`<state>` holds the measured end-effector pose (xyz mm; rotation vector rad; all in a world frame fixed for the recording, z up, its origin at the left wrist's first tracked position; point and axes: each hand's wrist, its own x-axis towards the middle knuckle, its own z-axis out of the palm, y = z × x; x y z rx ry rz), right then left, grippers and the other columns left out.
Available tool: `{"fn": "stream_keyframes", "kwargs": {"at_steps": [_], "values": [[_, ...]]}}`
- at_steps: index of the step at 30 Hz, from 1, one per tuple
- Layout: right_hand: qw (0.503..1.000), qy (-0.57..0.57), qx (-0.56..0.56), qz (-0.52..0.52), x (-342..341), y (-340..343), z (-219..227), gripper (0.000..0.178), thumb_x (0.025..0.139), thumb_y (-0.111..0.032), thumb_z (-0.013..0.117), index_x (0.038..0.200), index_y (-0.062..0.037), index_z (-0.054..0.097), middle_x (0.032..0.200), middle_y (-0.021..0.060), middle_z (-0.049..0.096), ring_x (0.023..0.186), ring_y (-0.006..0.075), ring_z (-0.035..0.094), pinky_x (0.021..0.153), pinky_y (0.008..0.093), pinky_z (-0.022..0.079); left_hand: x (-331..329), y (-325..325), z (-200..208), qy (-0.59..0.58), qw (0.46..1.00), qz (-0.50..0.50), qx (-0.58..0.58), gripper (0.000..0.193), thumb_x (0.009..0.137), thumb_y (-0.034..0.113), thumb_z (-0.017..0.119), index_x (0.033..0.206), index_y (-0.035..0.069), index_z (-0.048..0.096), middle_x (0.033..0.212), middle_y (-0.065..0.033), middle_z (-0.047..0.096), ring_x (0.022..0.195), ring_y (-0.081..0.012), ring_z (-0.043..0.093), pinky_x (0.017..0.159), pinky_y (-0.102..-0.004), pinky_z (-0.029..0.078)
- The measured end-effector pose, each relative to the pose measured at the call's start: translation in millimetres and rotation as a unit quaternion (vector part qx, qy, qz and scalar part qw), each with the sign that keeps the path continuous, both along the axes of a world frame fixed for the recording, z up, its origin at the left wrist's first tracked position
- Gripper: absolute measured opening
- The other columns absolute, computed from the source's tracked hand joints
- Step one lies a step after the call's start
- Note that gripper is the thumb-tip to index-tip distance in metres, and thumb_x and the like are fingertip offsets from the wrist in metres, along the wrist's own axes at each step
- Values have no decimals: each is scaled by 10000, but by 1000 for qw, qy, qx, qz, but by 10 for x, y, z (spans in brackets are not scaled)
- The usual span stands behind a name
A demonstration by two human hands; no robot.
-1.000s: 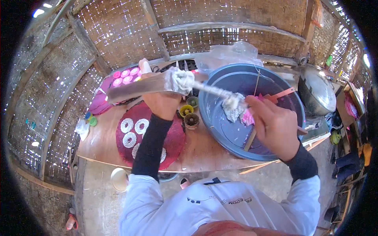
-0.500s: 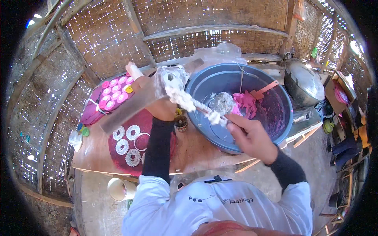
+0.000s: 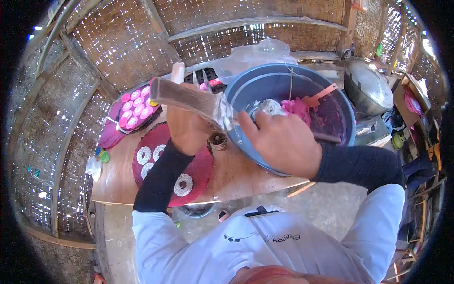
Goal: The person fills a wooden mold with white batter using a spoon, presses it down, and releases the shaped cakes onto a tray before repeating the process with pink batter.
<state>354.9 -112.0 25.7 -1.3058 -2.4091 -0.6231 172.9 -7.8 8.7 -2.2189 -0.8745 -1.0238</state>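
One left hand [image 3: 187, 123] and one right hand [image 3: 286, 142] are showing, with one wooden slab [image 3: 185, 98]. At least four white rings [image 3: 183, 184] are lying on one round red mat [image 3: 202, 163]. One blue basin [image 3: 266, 86] is holding one white lump [image 3: 270, 107], one pink lump [image 3: 297, 109] and one pink spatula [image 3: 322, 95]. One lidded metal pot [image 3: 370, 87] is standing nearby.

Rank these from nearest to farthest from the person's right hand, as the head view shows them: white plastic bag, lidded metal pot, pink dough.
1. Pink dough: in the blue basin, just beyond the right hand.
2. Lidded metal pot: right of the basin.
3. White plastic bag: at the left end of the table.
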Motion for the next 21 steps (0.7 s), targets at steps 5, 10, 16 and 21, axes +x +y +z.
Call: {"fn": "stream_keyframes", "kwargs": {"at_steps": [5, 10, 16, 21], "values": [[998, -8, 2, -56, 222, -341, 104, 293, 732, -109, 534, 1017, -51, 510, 672, 78, 519, 516, 203, 564, 463, 322, 443, -171, 76, -44, -79, 997, -18, -19, 290, 602, 225, 660, 843, 76, 598, 799, -145, 553, 814, -319, 522, 708, -412, 406], [975, 219, 26, -25, 319, -292, 68, 200, 771, -122, 545, 965, -73, 549, 667, 102, 571, 526, 262, 572, 434, 354, 441, -147, 49, -66, -238, 971, -9, -17, 379, 673, 206, 642, 990, 25, 542, 872, -117, 597, 850, -256, 564, 771, -374, 426], [918, 390, 66, 0, 145, -85, -394, 183, 783, -111, 565, 958, -58, 560, 710, 127, 594, 573, 282, 585, 471, 358, 449, 240, 82, -245, -540, 783, -267, -154, 519, 675, 320, 658, 1081, 40, 497, 1040, -122, 524, 982, -258, 486, 872, -369, 359], [933, 359, -29, 9, 99, -360, -390, 206, 766, -40, 566, 964, 15, 558, 742, 195, 583, 638, 312, 604, 539, 324, 464, 296, 194, -263, -424, 903, -54, -35, 541, 657, 218, 664, 1107, -5, 462, 964, -115, 550, 910, -230, 505, 818, -360, 375]]}}
